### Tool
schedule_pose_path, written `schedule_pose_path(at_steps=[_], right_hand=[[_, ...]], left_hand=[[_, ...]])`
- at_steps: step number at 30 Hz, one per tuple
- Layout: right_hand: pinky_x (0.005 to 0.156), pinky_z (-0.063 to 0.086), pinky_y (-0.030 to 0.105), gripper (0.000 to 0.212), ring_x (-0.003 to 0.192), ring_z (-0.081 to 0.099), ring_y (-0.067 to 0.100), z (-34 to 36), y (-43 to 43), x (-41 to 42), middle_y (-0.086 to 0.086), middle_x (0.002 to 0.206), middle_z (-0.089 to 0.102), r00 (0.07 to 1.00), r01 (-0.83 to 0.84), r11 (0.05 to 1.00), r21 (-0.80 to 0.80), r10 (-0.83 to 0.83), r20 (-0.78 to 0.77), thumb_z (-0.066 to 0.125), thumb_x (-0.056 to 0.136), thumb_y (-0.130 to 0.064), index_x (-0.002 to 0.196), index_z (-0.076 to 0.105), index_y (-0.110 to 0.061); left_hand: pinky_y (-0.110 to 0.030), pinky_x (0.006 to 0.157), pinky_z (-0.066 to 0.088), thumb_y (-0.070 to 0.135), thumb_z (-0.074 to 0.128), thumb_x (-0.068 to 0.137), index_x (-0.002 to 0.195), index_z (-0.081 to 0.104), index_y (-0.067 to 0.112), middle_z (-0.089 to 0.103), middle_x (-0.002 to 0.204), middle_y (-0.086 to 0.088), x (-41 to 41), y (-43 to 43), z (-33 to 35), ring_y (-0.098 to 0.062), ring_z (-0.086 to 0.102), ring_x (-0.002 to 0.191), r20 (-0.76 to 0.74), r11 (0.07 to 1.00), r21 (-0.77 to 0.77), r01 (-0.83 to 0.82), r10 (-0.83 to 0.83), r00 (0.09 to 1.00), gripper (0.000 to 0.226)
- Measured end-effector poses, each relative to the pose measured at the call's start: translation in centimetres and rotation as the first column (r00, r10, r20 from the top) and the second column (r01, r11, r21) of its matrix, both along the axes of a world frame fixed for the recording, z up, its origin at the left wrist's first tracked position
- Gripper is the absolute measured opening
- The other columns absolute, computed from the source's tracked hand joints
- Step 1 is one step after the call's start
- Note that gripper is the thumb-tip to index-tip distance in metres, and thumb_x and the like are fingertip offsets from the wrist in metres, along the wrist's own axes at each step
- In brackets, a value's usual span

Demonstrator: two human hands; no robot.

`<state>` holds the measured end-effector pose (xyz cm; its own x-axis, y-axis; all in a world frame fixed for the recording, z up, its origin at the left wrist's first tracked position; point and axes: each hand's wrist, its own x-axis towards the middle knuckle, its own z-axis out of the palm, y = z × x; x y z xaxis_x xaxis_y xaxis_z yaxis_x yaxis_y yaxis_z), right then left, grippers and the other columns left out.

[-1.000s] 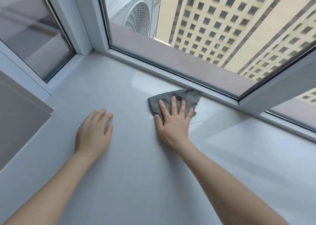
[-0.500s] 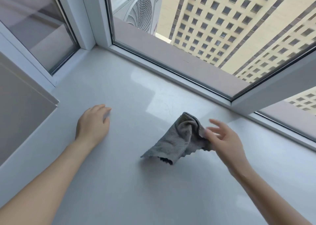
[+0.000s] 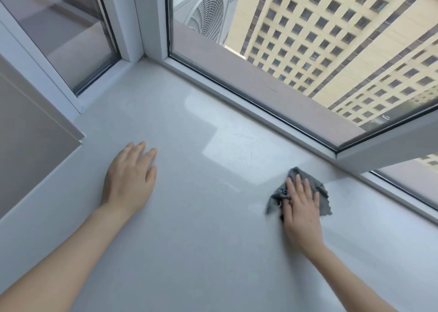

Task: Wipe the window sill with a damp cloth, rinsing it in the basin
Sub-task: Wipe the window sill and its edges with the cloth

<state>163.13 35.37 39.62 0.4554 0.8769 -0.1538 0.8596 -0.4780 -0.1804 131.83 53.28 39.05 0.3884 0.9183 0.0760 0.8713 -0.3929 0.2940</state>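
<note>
The right hand [image 3: 301, 207] lay flat, fingers spread, pressing a crumpled grey microfibre cloth [image 3: 317, 189] onto the pale grey glossy window sill [image 3: 201, 228], near the white window frame [image 3: 239, 98]. The left hand [image 3: 129, 176] rested palm-down on the sill, fingers together, well apart from the cloth.

White-framed corner windows [image 3: 154, 39], AC unit [image 3: 206, 15] outside, yellow bldg [image 3: 331, 39], daylight
</note>
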Motion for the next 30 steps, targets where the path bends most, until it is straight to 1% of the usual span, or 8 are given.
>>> schedule_pose_path(at_steps=[3, 6, 9, 12, 17, 21, 24, 30], right_hand=[[0.117, 0.000, 0.045, 0.079, 0.145, 0.005, 0.021, -0.1, 7.2, 1.1, 0.004, 0.157, 0.013, 0.998, 0.030, 0.999, 0.026, -0.032, 0.059, 0.011, 0.078, -0.050, 0.148, 0.020, -0.015], [0.117, 0.000, 0.045, 0.080, 0.146, 0.004, 0.023, -0.6, 14.5, -5.8, 0.004, 0.157, 0.012, 0.983, -0.182, 0.982, 0.043, 0.182, 0.015, 0.014, 0.078, -0.055, 0.148, 0.019, -0.018], [0.116, 0.006, 0.048, 0.065, 0.144, 0.013, 0.026, -0.8, 10.6, -12.2, 0.004, 0.155, 0.023, 0.767, -0.640, 0.765, 0.073, 0.642, -0.009, 0.030, 0.085, -0.043, 0.145, 0.031, -0.019], [0.117, 0.007, 0.041, 0.057, 0.144, 0.018, 0.022, -0.1, 3.3, -7.8, -0.001, 0.154, 0.025, 0.550, -0.834, 0.550, 0.037, 0.835, -0.012, 0.035, 0.091, -0.034, 0.146, 0.026, -0.022], [0.118, 0.001, 0.029, 0.068, 0.144, 0.015, 0.015, 0.1, 12.0, -1.6, -0.003, 0.154, 0.022, 0.930, -0.363, 0.930, 0.059, 0.366, -0.046, 0.021, 0.083, -0.038, 0.149, 0.013, -0.022], [0.118, -0.002, 0.032, 0.068, 0.145, 0.005, 0.013, -0.6, 22.5, -9.9, -0.003, 0.156, 0.016, 0.894, -0.432, 0.900, 0.066, 0.437, -0.101, 0.024, 0.084, -0.034, 0.149, 0.013, -0.019], [0.118, 0.000, 0.030, 0.063, 0.145, 0.005, 0.009, -0.3, 21.6, -6.2, -0.014, 0.154, 0.010, 0.779, -0.623, 0.782, 0.030, 0.623, -0.072, 0.019, 0.085, -0.039, 0.148, 0.016, -0.027], [0.118, 0.006, 0.035, 0.071, 0.145, 0.009, 0.011, -0.2, 19.1, -2.1, -0.015, 0.153, 0.012, 0.922, -0.384, 0.922, 0.046, 0.385, -0.032, 0.012, 0.078, -0.047, 0.146, 0.021, -0.031]], left_hand=[[-0.043, 0.103, 0.030, 0.035, 0.030, 0.085, 0.119, 0.058, 0.001, 0.056, 0.127, -0.021, -0.9, 1.2, -0.8, -0.042, 0.050, 0.118, -0.051, 0.998, 0.015, 0.060, -0.059, 0.997, 0.056], [-0.037, 0.105, 0.024, 0.030, 0.031, 0.089, 0.120, 0.056, -0.003, 0.056, 0.128, -0.020, -1.7, 1.6, -1.2, -0.039, 0.050, 0.120, -0.011, 0.994, 0.059, 0.096, -0.096, 0.995, 0.052], [-0.033, 0.106, 0.022, 0.021, 0.029, 0.091, 0.118, 0.056, -0.007, 0.057, 0.125, -0.022, -2.4, 1.6, -1.2, -0.039, 0.051, 0.119, 0.054, 0.994, 0.075, 0.084, -0.089, 0.995, 0.048], [-0.034, 0.107, 0.022, 0.019, 0.028, 0.091, 0.119, 0.055, -0.007, 0.057, 0.125, -0.023, -2.8, 1.5, -1.3, -0.038, 0.051, 0.119, 0.076, 0.996, 0.069, 0.064, -0.069, 0.995, 0.047], [-0.038, 0.106, 0.026, 0.019, 0.028, 0.089, 0.120, 0.053, -0.008, 0.055, 0.126, -0.024, -2.6, 1.7, -1.8, -0.038, 0.050, 0.120, 0.069, 0.999, 0.035, -0.006, 0.004, 0.998, 0.048], [-0.033, 0.102, 0.028, 0.020, 0.030, 0.087, 0.118, 0.058, -0.004, 0.059, 0.124, -0.019, -2.8, 2.0, -1.5, -0.034, 0.054, 0.117, 0.045, 0.999, 0.047, 0.004, -0.006, 0.999, 0.048], [-0.027, 0.100, 0.029, 0.022, 0.033, 0.087, 0.118, 0.060, 0.003, 0.060, 0.125, -0.012, -4.0, 2.6, -1.1, -0.026, 0.055, 0.117, 0.067, 0.997, 0.038, 0.065, -0.067, 0.996, 0.046], [-0.026, 0.102, 0.033, 0.022, 0.037, 0.086, 0.119, 0.061, 0.010, 0.059, 0.127, -0.005, -4.8, 3.3, -1.3, -0.020, 0.054, 0.119, 0.122, 0.994, 0.014, 0.110, -0.111, 0.986, 0.043]])
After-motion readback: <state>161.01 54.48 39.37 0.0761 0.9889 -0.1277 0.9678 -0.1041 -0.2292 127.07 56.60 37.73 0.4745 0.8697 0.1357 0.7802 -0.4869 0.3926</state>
